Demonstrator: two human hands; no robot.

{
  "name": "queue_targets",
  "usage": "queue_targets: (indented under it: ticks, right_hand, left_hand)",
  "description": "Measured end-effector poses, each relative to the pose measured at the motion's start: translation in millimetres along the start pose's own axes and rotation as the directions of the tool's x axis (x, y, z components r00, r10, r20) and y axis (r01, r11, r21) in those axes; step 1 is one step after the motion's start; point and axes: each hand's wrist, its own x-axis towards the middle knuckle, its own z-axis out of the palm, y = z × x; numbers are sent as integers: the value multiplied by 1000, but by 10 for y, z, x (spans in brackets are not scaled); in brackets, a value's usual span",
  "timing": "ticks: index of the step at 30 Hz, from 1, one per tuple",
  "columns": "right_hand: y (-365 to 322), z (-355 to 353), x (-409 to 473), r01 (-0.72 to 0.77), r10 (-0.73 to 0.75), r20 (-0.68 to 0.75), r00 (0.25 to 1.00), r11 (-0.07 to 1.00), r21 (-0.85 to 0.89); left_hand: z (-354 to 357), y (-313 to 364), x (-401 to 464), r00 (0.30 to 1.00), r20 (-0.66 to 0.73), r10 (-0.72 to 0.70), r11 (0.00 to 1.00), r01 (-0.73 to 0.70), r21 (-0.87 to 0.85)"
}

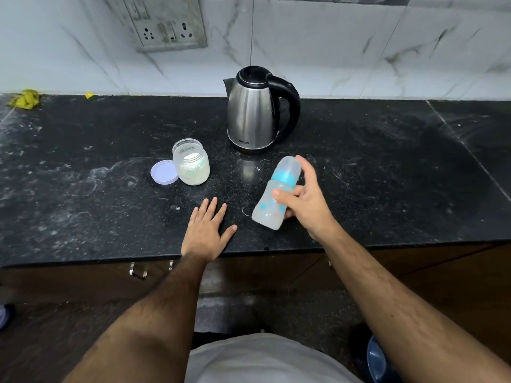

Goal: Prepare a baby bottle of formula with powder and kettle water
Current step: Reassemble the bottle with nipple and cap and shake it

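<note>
My right hand (305,201) grips a cloudy baby bottle (272,208) with a blue collar and a clear cap, tilted above the black counter (387,175); my index finger lies along the cap. My left hand (206,230) rests flat on the counter near its front edge, fingers spread. A steel kettle (253,111) with a black handle stands behind the bottle, lid down. Left of the kettle stands an open clear jar (192,165) holding white powder, its lilac lid (164,172) lying beside it.
A marble-tiled wall with a socket panel (168,26) rises behind the counter. A yellow cloth (25,99) and a small yellow piece (89,95) lie at the back left. Drawer handles (141,270) show below the counter edge. A blue bin (378,360) sits on the floor at right.
</note>
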Motion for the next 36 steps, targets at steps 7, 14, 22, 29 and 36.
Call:
queue_targets:
  ticks: [7,14,22,29,36]
  right_hand:
    - [8,-9,10,-6,7,-4,1000,1000,15]
    - [-61,-59,97,25,-8,-158,987,994,107]
    - [-102,-55,103,42,-18,-184,983,990,132]
    - [-52,-43,76,36,-19,-145,989,992,121]
    - [-34,-15,8,17,-12,-68,998,997,82]
  left_hand:
    - [3,5,-1,1000,-1,-2,1000,2,4]
    - [23,-10,6,1000,-17,5,1000,-5,-5]
    - [34,-14,1,1000,-28,-2,1000,2,-2]
    - [30,-7,-2,1000,-27,-5,1000,4,-9]
    - [14,-5,-3,1000,-16,-5,1000,5,4]
